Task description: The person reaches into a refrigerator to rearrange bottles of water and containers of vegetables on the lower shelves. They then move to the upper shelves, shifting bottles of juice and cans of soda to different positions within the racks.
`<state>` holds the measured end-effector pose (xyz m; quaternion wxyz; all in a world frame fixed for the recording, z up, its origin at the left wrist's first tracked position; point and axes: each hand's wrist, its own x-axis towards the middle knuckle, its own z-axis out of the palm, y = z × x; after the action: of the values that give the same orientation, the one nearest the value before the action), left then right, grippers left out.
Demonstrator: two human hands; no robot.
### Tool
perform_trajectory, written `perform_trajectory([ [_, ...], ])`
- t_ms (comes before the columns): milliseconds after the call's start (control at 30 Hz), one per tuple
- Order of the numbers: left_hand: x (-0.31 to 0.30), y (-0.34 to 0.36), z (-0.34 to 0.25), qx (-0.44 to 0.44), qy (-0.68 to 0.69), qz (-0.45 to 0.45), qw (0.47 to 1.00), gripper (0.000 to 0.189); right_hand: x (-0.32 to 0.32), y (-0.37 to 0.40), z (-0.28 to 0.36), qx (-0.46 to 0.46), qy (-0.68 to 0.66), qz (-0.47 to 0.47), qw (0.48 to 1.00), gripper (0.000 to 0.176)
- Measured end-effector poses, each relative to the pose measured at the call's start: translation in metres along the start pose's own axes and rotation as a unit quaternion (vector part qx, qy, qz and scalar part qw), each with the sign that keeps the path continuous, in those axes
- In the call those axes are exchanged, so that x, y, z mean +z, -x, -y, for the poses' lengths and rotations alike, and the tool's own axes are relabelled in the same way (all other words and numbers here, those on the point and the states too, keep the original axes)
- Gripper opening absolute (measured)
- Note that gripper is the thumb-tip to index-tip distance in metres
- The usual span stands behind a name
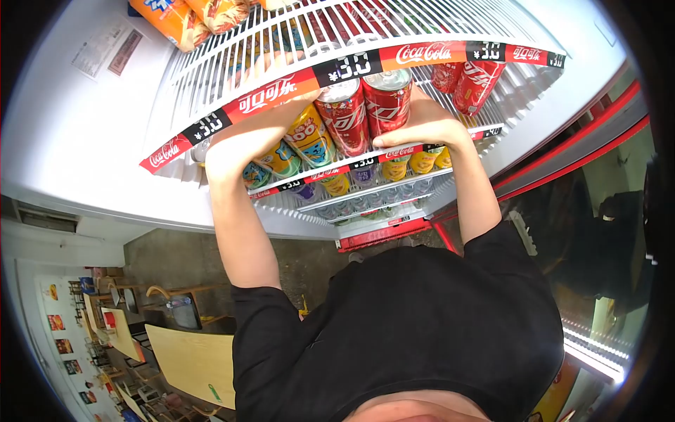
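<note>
My left hand (271, 121) reaches under the upper wire shelf, beside a yellow can (309, 135). Its stretched fingers show in part through the wires, while the price strip covers its middle. My right hand (426, 124) is at the right side of a red Coca-Cola can (387, 105), thumb across the can's lower front and the other fingers hidden behind it. Touching that can on its left is a second red can (343, 118). A green-and-yellow can (281, 160) stands further left, below my left wrist.
Above my hands runs the upper shelf's red price strip (422, 54). More red cans (478, 88) stand at the right. Lower shelves hold yellow-labelled bottles (422, 163) and clear bottles. The red-edged fridge door (562, 165) is open at right. Tables (190, 359) stand at lower left.
</note>
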<state>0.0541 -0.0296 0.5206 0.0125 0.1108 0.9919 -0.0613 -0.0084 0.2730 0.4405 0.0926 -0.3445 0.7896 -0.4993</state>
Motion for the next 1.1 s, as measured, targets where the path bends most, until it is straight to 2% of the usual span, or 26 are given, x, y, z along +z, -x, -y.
perform_trajectory([
  [200, -0.007, -0.001, -0.007, -0.003, 0.143, -0.036, 0.989, 0.049, 0.004, 0.002, -0.007, 0.008, 0.071, -0.068, 0.995, 0.102],
  [300, -0.004, 0.0, -0.005, 0.006, 0.175, -0.064, 0.982, 0.048, 0.005, 0.004, -0.004, 0.034, -0.009, -0.066, 0.997, 0.1],
  [367, -0.003, 0.002, -0.004, 0.01, 0.191, -0.082, 0.978, 0.048, 0.006, 0.003, -0.012, 0.017, -0.03, -0.066, 0.997, 0.097],
  [500, 0.001, 0.004, -0.001, 0.019, 0.207, -0.109, 0.972, 0.048, 0.003, 0.004, -0.011, 0.04, -0.066, -0.039, 0.996, 0.09],
  [600, 0.005, 0.003, 0.001, 0.031, 0.216, -0.137, 0.966, 0.048, 0.003, 0.009, -0.014, 0.046, -0.088, -0.063, 0.993, 0.082],
  [733, 0.01, 0.002, 0.004, 0.048, 0.216, -0.17, 0.96, 0.048, 0.002, 0.006, -0.012, 0.025, -0.065, -0.058, 0.996, 0.073],
  [833, 0.011, -0.001, 0.004, 0.054, 0.216, -0.187, 0.957, 0.048, 0.0, 0.006, -0.009, 0.047, -0.039, -0.045, 0.997, 0.099],
  [1067, 0.012, -0.003, 0.003, 0.065, 0.22, -0.206, 0.951, 0.048, 0.004, 0.001, -0.01, 0.01, 0.005, -0.113, 0.994, 0.093],
  [1100, 0.013, -0.004, 0.003, 0.068, 0.221, -0.207, 0.951, 0.048, 0.005, 0.001, -0.009, -0.008, 0.021, -0.129, 0.991, 0.08],
])
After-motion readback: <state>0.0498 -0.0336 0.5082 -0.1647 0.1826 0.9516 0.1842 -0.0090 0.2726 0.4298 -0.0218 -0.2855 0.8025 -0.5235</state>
